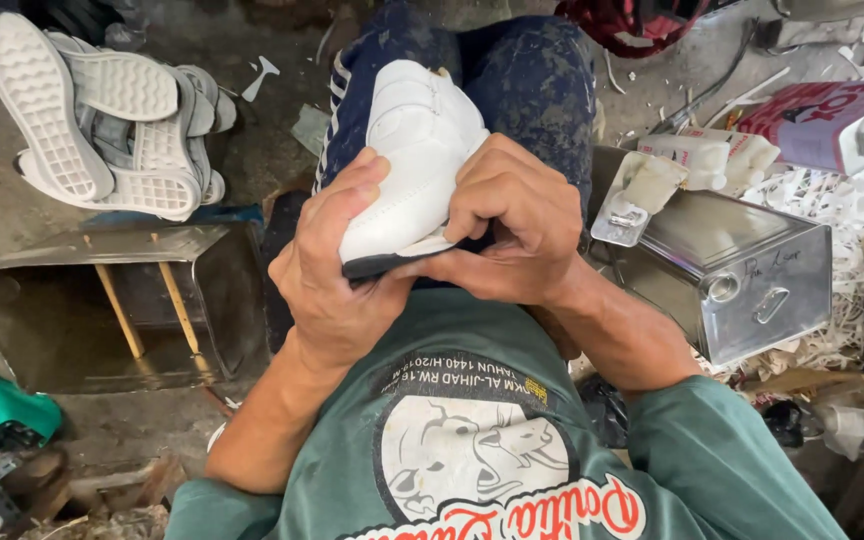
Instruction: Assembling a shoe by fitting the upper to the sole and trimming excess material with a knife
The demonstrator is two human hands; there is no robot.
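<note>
White leather-look shoe upper point(414, 160) with a dark sole edge sits on the person's lap between both hands: left hand point(337, 265) wraps its side with fingers curled tight, right hand point(512, 225) clamps the near edge. It looks light, soft and pliable, best gripped along the stiffer sole rim. Metal can point(742, 270) stands just right; white outsoles point(102, 120) lie well apart, upper left.

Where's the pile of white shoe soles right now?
In the head view the pile of white shoe soles lies on the floor at upper left, beyond the open metal box, left of the white shoe.
</note>
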